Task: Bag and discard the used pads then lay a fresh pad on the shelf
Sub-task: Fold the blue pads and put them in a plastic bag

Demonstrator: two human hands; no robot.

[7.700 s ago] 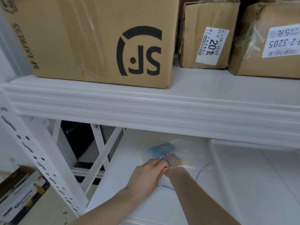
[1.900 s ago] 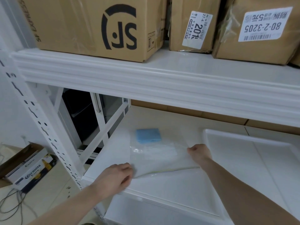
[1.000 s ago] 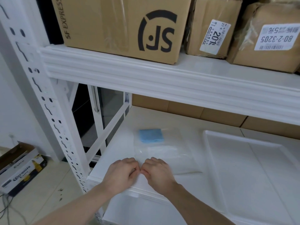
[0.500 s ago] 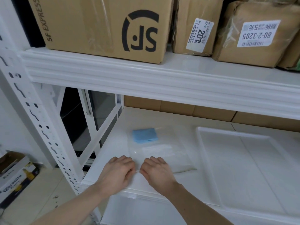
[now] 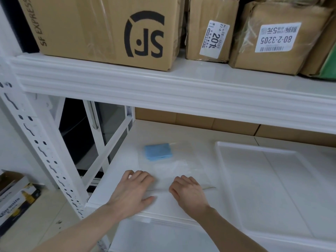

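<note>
Pads — a folded blue pad (image 5: 158, 151) and pale ones — lie sealed inside a clear bag (image 5: 174, 166) flat on the white lower shelf (image 5: 120, 171). Both hands press on the bag's near edge, fingers flat and gripping nothing: left hand (image 5: 133, 190) at its left corner, right hand (image 5: 188, 192) further right — the blue pad lies beyond the fingertips, at the bag's far end
</note>
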